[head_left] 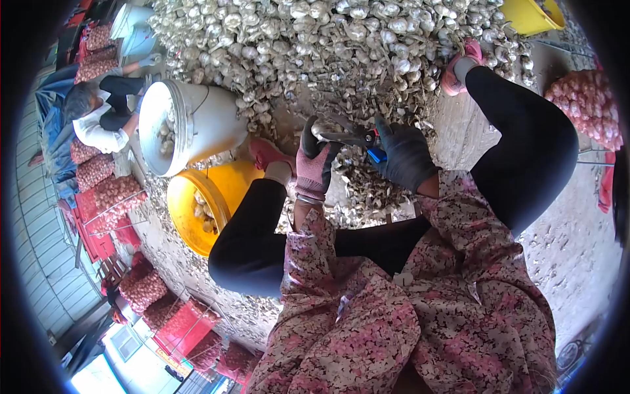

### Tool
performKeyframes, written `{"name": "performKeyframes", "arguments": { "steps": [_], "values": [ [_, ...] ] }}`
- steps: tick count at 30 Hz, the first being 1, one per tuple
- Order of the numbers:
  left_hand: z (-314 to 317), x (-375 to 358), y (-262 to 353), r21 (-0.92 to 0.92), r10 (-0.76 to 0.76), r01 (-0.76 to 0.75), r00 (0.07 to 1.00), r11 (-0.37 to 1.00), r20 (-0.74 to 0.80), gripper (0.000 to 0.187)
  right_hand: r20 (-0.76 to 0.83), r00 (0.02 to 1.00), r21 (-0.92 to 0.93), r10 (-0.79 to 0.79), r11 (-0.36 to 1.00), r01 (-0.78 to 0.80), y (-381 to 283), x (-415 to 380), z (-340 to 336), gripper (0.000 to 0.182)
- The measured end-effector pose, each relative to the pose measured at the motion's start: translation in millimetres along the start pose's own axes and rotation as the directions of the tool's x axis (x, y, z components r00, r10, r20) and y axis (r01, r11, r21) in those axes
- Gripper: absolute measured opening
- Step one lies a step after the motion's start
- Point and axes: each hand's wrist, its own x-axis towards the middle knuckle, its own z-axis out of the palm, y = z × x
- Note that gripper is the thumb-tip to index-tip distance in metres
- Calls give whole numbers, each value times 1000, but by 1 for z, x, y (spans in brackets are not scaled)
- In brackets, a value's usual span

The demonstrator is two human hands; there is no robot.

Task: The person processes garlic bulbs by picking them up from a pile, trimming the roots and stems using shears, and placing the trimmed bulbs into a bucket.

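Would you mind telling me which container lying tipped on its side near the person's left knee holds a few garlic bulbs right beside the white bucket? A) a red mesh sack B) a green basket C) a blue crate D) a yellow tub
D: the yellow tub lies tipped just below the white bucket, with a few garlic bulbs visible inside it.
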Motion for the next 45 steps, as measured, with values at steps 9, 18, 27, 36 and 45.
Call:
{"name": "performKeyframes", "arguments": {
  "steps": [9,18,27,36,45],
  "values": [
    [-14,-1,-34,586,-19,40,999,809,-42,59,260,963,0,66,998,-68,9,-11,21,54],
    [-67,27,53,-64,242,-255,957,965,-161,28,303,914,544,271,738,-399,30,3,52,35],
    [-50,171,88,-326,-98,26,974,945,-204,23,588,735,804,338,-144,-577,16,35,58,22],
    [14,402,45,850,95,307,920,428,-379,44,581,725,814,369,-278,-511,11,43,61,19],
    [-18,282,11,274,-61,88,992,958,-108,41,190,872,693,451,568,-445,28,39,55,38]
  ]
}}
